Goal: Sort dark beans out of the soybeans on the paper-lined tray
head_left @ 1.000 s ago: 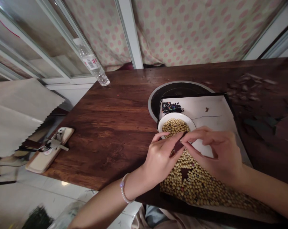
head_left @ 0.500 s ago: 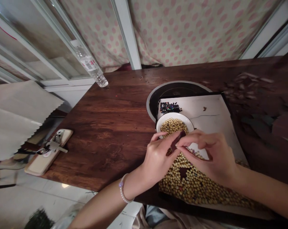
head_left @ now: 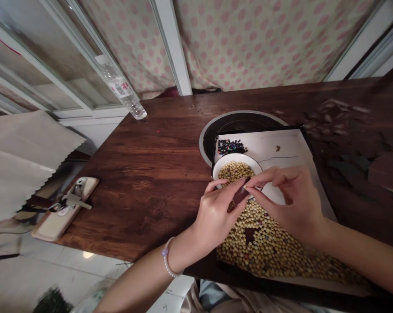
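Note:
My left hand (head_left: 216,213) and my right hand (head_left: 290,202) meet over a tray, both pinching a small dark brown piece (head_left: 240,194) between their fingertips. Beneath them lies a heap of yellow soybeans (head_left: 268,248) spread on the tray's white sheet (head_left: 281,148). A second dark piece (head_left: 250,234) rests on the beans. Just beyond the hands stands a white bowl (head_left: 229,161) filled with soybeans. A small pile of dark beads (head_left: 231,146) sits behind the bowl. A pearl bracelet circles my left wrist.
The tray lies on a dark wooden table (head_left: 150,174), partly over a round inset burner (head_left: 238,119). Dark scraps (head_left: 333,117) litter the table's right side. A plastic water bottle (head_left: 121,87) stands at the far left corner. A stool with keys (head_left: 64,206) is beside the table.
Both hands shifted slightly up and left together while keeping hold of the dark piece. The view drifted a little.

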Motion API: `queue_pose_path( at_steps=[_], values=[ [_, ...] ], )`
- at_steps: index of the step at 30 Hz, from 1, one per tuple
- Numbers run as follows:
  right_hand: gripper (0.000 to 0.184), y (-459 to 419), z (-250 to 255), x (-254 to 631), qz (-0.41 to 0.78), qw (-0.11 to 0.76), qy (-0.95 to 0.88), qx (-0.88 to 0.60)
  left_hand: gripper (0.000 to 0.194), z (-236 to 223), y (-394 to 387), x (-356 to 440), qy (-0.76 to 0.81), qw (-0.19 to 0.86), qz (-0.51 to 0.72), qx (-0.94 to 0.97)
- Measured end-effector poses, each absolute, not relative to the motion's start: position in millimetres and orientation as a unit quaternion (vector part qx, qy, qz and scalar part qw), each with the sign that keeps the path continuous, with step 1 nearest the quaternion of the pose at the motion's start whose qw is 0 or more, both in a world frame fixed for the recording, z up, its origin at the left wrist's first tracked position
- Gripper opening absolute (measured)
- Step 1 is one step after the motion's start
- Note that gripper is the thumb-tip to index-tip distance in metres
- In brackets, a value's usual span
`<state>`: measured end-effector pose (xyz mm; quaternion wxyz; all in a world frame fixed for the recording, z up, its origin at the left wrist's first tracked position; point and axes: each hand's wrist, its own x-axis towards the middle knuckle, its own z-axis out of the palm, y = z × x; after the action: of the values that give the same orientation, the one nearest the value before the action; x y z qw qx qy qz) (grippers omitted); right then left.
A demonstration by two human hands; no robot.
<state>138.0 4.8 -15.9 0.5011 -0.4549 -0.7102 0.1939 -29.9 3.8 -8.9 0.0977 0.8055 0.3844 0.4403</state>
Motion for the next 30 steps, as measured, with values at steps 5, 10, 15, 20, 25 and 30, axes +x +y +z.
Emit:
queue_pose_path(
  at_steps=[5, 10, 15, 20, 25, 30],
  values=[
    [0.018, 2.7, -8.8, 137.8, 0.176, 0.469, -0.742, -0.446, 0.035, -9.3, 3.9, -30.9, 0.369, 0.1, 0.442, 0.811],
    [0.023, -1.0, -1.6, 135.7, 0.185, 0.453, -0.775, -0.401, 0.037, -9.3, 3.7, -31.3, 0.365, 0.098, 0.441, 0.814],
    [0.023, -3.0, -3.6, 135.6, 0.183, 0.446, -0.784, -0.391, 0.036, -8.4, 3.4, -31.3, 0.364, 0.097, 0.44, 0.816],
    [0.018, -2.2, -4.5, 135.7, 0.169, 0.449, -0.779, -0.403, 0.036, -8.2, 3.1, -31.4, 0.368, 0.097, 0.438, 0.815],
    [0.016, -0.4, -1.2, 135.3, 0.16, 0.451, -0.779, -0.405, 0.036, -8.5, 3.4, -31.1, 0.37, 0.097, 0.44, 0.812],
    [0.024, -0.4, -2.7, 137.0, 0.149, 0.464, -0.782, -0.389, 0.037, -8.0, 3.3, -31.2, 0.363, 0.102, 0.45, 0.809]
  ],
)
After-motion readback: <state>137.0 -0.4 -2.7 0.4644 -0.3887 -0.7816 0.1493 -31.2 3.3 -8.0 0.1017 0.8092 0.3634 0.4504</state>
